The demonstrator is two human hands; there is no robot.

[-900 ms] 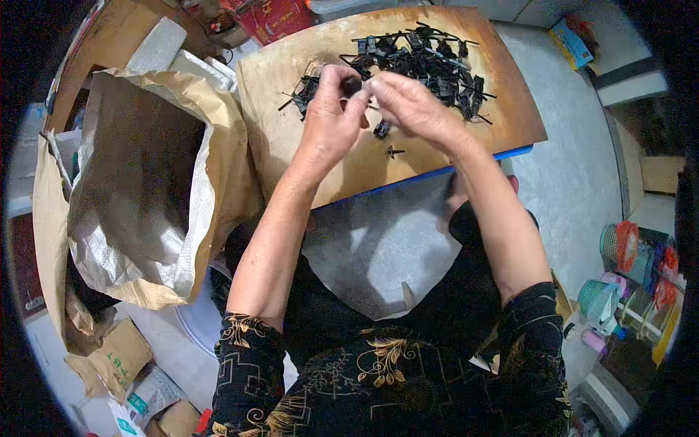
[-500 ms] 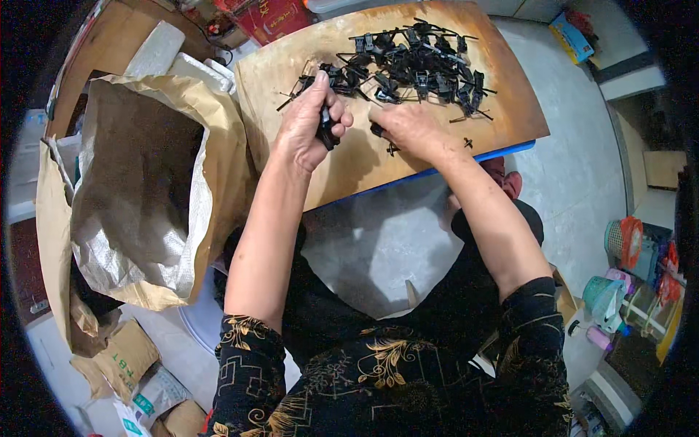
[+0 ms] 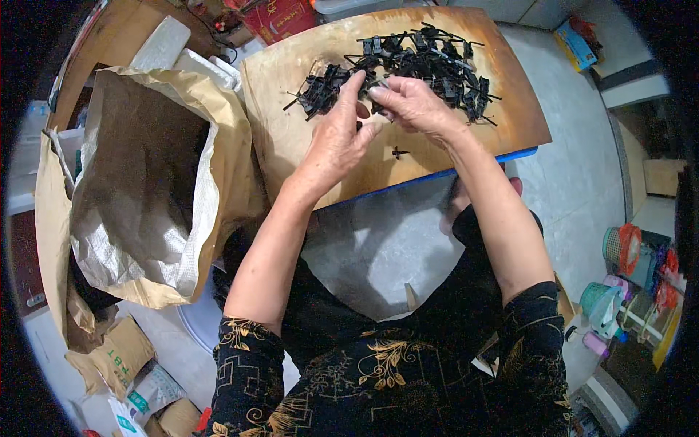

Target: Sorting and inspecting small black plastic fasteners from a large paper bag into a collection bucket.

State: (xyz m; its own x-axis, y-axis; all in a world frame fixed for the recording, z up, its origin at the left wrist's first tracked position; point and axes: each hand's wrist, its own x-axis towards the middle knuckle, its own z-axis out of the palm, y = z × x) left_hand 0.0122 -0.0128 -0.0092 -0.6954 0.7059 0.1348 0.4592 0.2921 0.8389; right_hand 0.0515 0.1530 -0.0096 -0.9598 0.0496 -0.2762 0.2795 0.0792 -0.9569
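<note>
My left hand (image 3: 342, 138) and my right hand (image 3: 419, 109) meet over the wooden board, fingertips almost touching. Between them is a small black plastic part (image 3: 377, 108), mostly covered by the fingers. The right thumb and fingers pinch at it; the left fingers curl around it, with more black showing by the palm. Just beyond the hands lies a heap of black plastic clip-like parts (image 3: 415, 58) with thin sprue-like rods, and a smaller cluster (image 3: 324, 87) is on its left. One small black piece (image 3: 397, 153) lies alone near the board's front edge.
The wooden board (image 3: 510, 95) has a blue edge beneath it. At left stands a wide-mouthed brown paper sack (image 3: 233, 160) with a silvery lining. Small packages (image 3: 120, 357) lie on the floor below it. Baskets (image 3: 601, 298) and household items are at right; a red box (image 3: 280, 18) stands behind the board.
My left hand has moved right and turned from a fist around black parts toward the right hand. My right hand has lifted from the board's front area, and both now meet.
</note>
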